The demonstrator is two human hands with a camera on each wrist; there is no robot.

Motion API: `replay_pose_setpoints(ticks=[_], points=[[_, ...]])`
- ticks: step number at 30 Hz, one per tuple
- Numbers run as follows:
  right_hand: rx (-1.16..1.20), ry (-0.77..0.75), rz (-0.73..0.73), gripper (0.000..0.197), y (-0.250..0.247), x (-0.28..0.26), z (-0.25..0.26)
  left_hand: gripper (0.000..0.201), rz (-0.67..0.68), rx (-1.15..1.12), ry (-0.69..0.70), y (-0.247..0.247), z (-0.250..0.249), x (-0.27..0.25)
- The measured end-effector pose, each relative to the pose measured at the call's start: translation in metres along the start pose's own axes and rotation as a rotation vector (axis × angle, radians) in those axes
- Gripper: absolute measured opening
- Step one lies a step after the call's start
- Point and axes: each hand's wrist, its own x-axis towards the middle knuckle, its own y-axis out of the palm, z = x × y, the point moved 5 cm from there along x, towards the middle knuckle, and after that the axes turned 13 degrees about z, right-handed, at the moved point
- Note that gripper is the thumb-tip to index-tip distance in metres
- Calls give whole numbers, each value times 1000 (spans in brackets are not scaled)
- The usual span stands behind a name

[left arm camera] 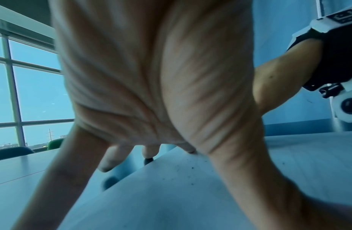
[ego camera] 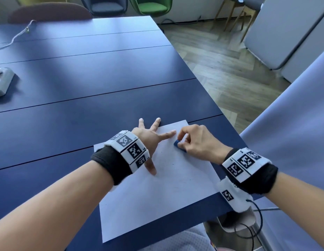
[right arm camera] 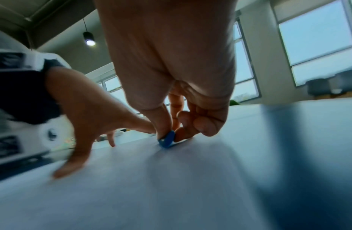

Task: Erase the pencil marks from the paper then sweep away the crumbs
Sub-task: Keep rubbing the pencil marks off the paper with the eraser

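Note:
A white sheet of paper (ego camera: 157,196) lies on the dark blue table (ego camera: 85,87) near its right edge. My left hand (ego camera: 150,138) is spread flat, fingers straight, pressing the paper's far left part (left arm camera: 171,194). My right hand (ego camera: 192,140) pinches a small blue eraser (ego camera: 179,144) between thumb and fingers, its lower end touching the paper near the far right corner. In the right wrist view the blue eraser (right arm camera: 167,140) stands tilted on the sheet (right arm camera: 171,186). Small dark crumbs (left arm camera: 192,168) dot the paper by my left thumb.
A grey power strip (ego camera: 2,82) sits at the table's left, with a white cable (ego camera: 19,34) at the far left. Chairs (ego camera: 150,5) stand beyond the table. The table's right edge (ego camera: 210,98) drops to a wooden floor; a grey curtain (ego camera: 293,142) hangs at right.

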Motion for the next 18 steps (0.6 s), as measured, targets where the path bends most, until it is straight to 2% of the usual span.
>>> replay_pose_setpoints(ticks=[3, 7, 12, 16, 18], points=[[17, 16, -63, 4, -8, 5, -2, 140, 9, -36, 9, 1, 3, 3], [-25, -55, 37, 9, 15, 2, 16, 138, 46, -76, 35, 2, 5, 5], [-9, -16, -39, 6, 0, 10, 10, 139, 54, -75, 43, 2, 5, 4], [-38, -83, 70, 7, 21, -3, 27, 136, 66, -73, 52, 3, 6, 6], [-40, -43, 48, 7, 11, 1, 17, 139, 64, -66, 46, 3, 6, 6]])
